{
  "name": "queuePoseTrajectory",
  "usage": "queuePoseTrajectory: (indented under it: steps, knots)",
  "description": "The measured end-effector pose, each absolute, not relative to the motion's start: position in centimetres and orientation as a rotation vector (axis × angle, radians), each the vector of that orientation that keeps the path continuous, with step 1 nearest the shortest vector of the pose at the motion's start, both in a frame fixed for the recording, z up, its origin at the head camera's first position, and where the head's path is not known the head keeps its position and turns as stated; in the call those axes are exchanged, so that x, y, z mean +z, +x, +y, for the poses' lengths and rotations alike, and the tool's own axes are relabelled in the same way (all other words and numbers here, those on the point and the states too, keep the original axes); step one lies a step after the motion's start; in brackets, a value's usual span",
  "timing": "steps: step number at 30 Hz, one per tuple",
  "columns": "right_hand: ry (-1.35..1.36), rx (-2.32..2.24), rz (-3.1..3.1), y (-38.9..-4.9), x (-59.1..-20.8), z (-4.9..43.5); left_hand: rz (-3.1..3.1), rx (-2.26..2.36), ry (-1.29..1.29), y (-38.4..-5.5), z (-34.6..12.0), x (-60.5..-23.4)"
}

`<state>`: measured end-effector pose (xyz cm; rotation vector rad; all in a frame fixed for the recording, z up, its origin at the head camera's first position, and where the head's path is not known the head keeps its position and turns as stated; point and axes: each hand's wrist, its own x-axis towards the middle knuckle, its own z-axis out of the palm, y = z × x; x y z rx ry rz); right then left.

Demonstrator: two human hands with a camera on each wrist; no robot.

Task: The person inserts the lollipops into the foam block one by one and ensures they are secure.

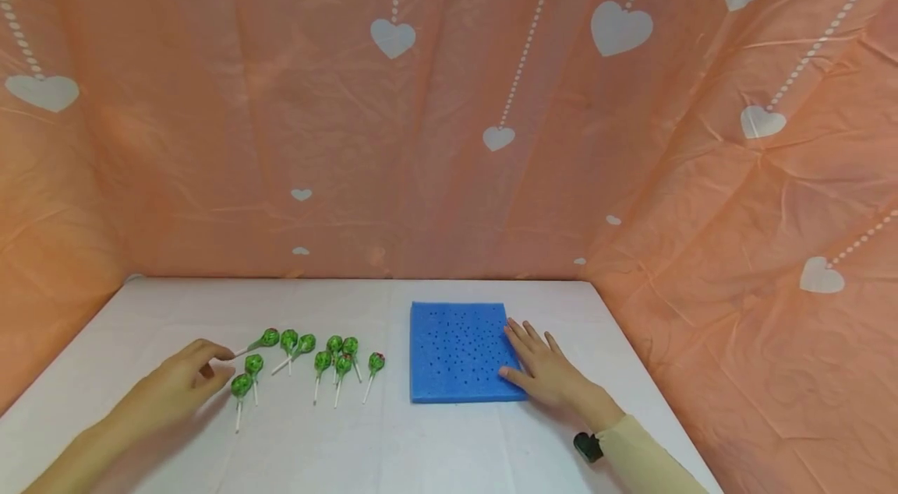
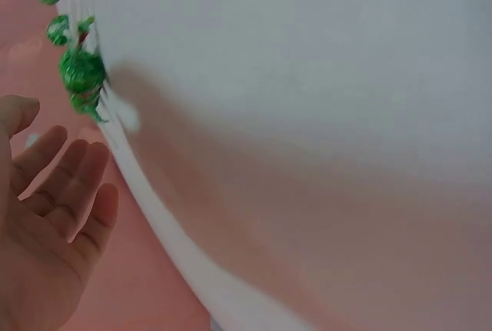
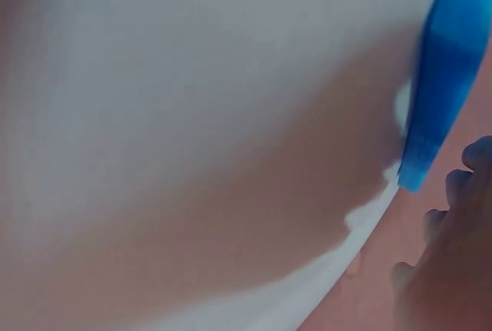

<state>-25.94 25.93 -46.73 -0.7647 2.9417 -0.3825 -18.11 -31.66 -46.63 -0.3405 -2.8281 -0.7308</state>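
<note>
left hand (image 1: 184, 379): thumb and fingers apart, beside green lollipops (image 1: 242, 385) | right hand (image 1: 549, 373): fingers spread, touching blue block (image 1: 456, 354) | white bench (image 1: 337, 447) beneath

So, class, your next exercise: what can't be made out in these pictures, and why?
Any lettering on the lollipops: too small, head view; blurred, left wrist view.
Whether the left hand touches the nearest stick: too small, head view.
Part of the right edge of the blue block: covered by the right hand, head view.
Much of the blue block: cut off by the top and right edges, right wrist view.
</note>
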Motion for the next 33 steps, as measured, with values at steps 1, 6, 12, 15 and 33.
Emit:
queuePoseTrajectory:
  steps: [1,6,12,15,33]
  knots:
    - [-0.776,-0.376,2.937,-25.9,-46.8,25.9,-2.834,-0.731,-0.345,-18.1,-31.5,-46.8]
    - [-0.814,-0.346,2.910,-25.8,-47.0,25.8,-2.884,-0.715,-0.345,-18.2,-30.9,-47.0]
    - [-0.816,-0.338,2.877,-25.9,-47.4,25.6,-2.862,-0.665,-0.392,-18.4,-30.7,-47.3]
    - [-0.817,-0.347,2.867,-26.0,-47.5,25.6,-2.847,-0.645,-0.414,-18.4,-30.7,-47.5]
    - [-0.836,-0.238,2.828,-26.1,-47.3,25.4,-2.808,-0.716,-0.510,-18.8,-30.4,-47.8]
